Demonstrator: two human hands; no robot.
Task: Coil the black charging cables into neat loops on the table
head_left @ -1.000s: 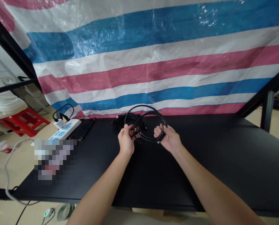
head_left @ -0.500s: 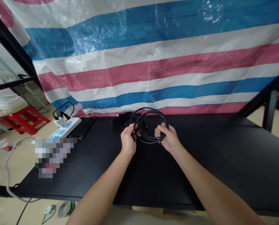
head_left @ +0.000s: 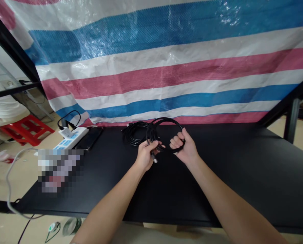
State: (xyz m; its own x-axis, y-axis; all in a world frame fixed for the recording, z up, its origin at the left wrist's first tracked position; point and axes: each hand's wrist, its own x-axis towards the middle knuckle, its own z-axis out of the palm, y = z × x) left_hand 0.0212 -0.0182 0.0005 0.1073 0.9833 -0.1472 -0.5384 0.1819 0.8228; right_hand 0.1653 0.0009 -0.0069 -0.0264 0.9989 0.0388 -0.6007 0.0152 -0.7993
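Between my two hands is a coiled black cable (head_left: 169, 119), held in loops just above the black tabletop. My left hand (head_left: 146, 154) is closed on the left side of the loops, thumb on top. A cable end with a metallic connector (head_left: 154, 158) sticks out below its thumb. On the right side of the coil, my right hand (head_left: 185, 145) is wrapped round the strands with its fingers curled. A second black cable coil (head_left: 134, 134) lies on the table behind my left hand, partly hidden by it.
A white power strip (head_left: 76, 136) with a plugged-in charger stands at the table's left, beside a dark phone (head_left: 92, 138). Striped plastic sheeting (head_left: 161, 78) hangs behind the black table (head_left: 243, 176). To the left, a person sits on a red stool (head_left: 27, 128).
My left hand has shifted slightly right and closed over the loops, and the connector end now shows below it. The right hand has turned, its fist closed round the strands.
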